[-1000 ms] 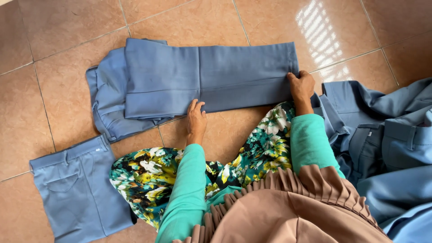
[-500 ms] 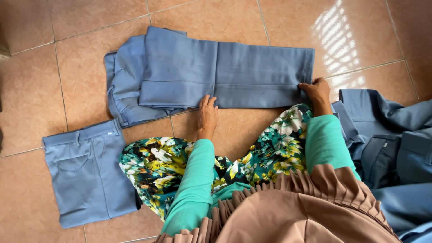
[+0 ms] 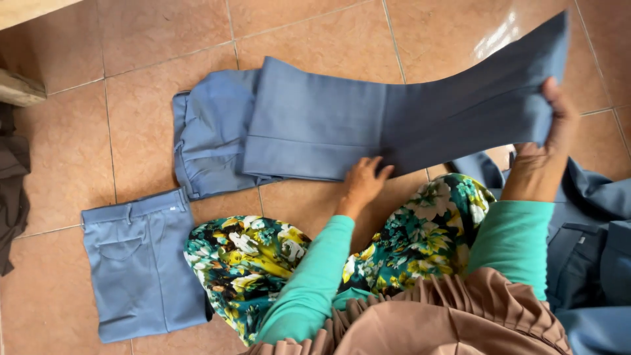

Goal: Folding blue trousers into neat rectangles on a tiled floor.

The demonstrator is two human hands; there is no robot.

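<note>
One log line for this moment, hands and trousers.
left hand: pressing trousers at fold | right hand: lifting leg end | folded trousers: on floor

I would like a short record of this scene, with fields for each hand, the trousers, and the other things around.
left hand: flat on the near edge of the blue trousers, at the fold
right hand: grips the trousers' leg end, lifted off the floor
trousers: half folded on the tiled floor, waist end at left
folded trousers: lie flat, near left
pile of blue garments: at right
dark cloth: at far left edge
</note>
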